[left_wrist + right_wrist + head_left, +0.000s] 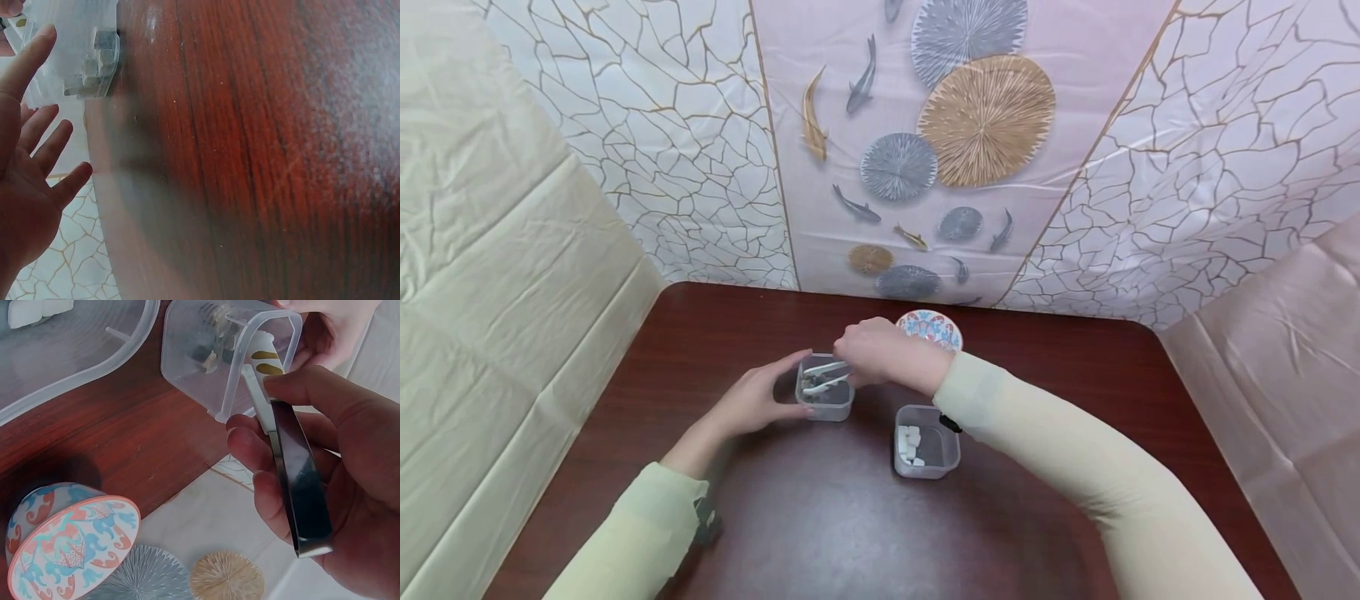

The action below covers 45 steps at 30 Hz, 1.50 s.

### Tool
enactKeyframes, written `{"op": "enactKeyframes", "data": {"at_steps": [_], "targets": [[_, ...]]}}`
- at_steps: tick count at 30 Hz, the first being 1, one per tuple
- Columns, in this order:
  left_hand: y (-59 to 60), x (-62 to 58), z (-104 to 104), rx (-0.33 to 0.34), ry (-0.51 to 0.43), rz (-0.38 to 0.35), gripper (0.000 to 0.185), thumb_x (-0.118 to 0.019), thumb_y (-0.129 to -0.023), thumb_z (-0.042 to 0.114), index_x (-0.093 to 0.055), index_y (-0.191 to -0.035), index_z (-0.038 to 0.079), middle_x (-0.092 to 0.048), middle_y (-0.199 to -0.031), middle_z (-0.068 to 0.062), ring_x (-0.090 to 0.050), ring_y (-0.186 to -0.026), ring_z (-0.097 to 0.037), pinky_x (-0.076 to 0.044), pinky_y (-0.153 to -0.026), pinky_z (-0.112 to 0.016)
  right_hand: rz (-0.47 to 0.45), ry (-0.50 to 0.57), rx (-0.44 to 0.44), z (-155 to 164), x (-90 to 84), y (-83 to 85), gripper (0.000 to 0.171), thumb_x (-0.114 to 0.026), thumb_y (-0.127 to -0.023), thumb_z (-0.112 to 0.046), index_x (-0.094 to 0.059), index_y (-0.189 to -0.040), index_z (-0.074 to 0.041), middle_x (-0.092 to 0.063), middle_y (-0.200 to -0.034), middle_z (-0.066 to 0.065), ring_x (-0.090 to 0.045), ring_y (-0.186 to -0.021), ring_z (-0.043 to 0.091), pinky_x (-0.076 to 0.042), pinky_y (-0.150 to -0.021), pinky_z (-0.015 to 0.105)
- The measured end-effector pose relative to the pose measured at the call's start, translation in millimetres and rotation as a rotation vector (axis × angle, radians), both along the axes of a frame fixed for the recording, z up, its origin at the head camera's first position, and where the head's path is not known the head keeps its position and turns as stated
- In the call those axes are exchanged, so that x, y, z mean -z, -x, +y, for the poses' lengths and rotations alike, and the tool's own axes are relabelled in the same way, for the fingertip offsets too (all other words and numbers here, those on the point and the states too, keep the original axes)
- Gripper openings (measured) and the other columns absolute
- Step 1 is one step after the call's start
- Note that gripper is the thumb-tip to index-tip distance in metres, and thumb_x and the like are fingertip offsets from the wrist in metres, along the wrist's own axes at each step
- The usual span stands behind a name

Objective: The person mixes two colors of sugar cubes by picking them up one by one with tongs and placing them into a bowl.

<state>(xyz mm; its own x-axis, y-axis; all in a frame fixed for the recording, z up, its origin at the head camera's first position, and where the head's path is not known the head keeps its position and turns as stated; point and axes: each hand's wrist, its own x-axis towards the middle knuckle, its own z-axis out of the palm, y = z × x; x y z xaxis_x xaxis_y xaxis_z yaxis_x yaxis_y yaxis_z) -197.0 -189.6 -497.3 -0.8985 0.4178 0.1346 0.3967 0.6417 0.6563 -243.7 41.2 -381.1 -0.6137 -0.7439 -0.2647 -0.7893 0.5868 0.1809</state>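
Note:
My left hand holds a clear plastic container between thumb and index finger, its other fingers spread in the left wrist view. Several small grey-brown pieces lie inside, blurred through the plastic. My right hand grips metal tongs with white ends, thumb on one side and fingers on the other. The tongs' white tips reach into the container beside the pieces. Whether the tips touch a piece, I cannot tell.
A second clear container with several white cubes stands to the right and nearer me. A patterned bowl sits behind my right hand. The dark wooden table ends at a patterned cloth backdrop.

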Motion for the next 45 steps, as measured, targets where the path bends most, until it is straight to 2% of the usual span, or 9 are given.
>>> {"op": "enactKeyframes", "data": {"at_steps": [15, 26, 32, 36, 39, 45], "targets": [[0.5, 0.1, 1.5, 0.002, 0.011, 0.011, 0.093, -0.094, -0.083, 0.035, -0.049, -0.160, 0.009, -0.060, -0.154, -0.013, -0.059, -0.139, -0.035, -0.047, -0.115, -0.056, 0.044, -0.014, -0.033, -7.3, 0.9, -4.5, 0.019, -0.082, -0.091, -0.029, -0.080, -0.104, -0.015, -0.078, -0.100, 0.005, -0.073, -0.088, 0.026, -0.062, -0.076, 0.041], [0.2, -1.2, 2.7, -0.002, 0.012, 0.003, 0.093, -0.094, -0.083, 0.034, -0.048, -0.161, 0.010, -0.061, -0.153, -0.014, -0.059, -0.139, -0.036, -0.047, -0.115, -0.057, 0.078, 0.043, -0.044, 1.1, 0.4, -5.1, 0.013, -0.081, -0.092, -0.029, -0.081, -0.095, -0.017, -0.078, -0.094, 0.005, -0.073, -0.083, 0.027, -0.061, -0.071, 0.042], [0.1, -0.4, 3.2, -0.001, 0.010, 0.018, 0.093, -0.094, -0.083, 0.032, -0.049, -0.160, 0.009, -0.061, -0.152, -0.016, -0.060, -0.138, -0.037, -0.048, -0.114, -0.058, 0.040, 0.088, -0.032, 14.9, -8.7, -3.9, 0.009, -0.080, -0.093, -0.029, -0.080, -0.092, -0.020, -0.076, -0.088, 0.002, -0.071, -0.079, 0.025, -0.058, -0.068, 0.042], [0.0, 0.3, 2.4, -0.010, 0.017, 0.008, 0.094, -0.094, -0.083, 0.034, -0.048, -0.161, 0.009, -0.061, -0.152, -0.016, -0.059, -0.139, -0.037, -0.048, -0.114, -0.058, -0.007, 0.148, -0.030, 29.4, -17.3, -3.5, 0.005, -0.078, -0.092, -0.023, -0.078, -0.087, -0.023, -0.072, -0.079, -0.004, -0.067, -0.072, 0.022, -0.055, -0.064, 0.042], [-0.5, 0.6, 1.6, -0.015, 0.018, -0.004, 0.095, -0.094, -0.083, 0.036, -0.047, -0.161, 0.010, -0.061, -0.152, -0.016, -0.058, -0.140, -0.037, -0.047, -0.115, -0.058, -0.031, 0.192, -0.031, 41.5, -25.6, -4.3, 0.009, -0.076, -0.091, -0.019, -0.075, -0.084, -0.024, -0.067, -0.075, -0.008, -0.061, -0.066, 0.019, -0.052, -0.061, 0.041], [-1.5, 1.4, 0.7, -0.018, 0.011, -0.007, 0.096, -0.095, -0.082, 0.036, -0.047, -0.162, 0.010, -0.061, -0.153, -0.015, -0.057, -0.141, -0.037, -0.046, -0.116, -0.058, -0.027, 0.243, -0.010, 67.5, -38.3, -2.4, 0.009, -0.074, -0.091, -0.016, -0.078, -0.091, -0.024, -0.058, -0.067, -0.011, -0.054, -0.062, 0.016, -0.048, -0.057, 0.040]]}}
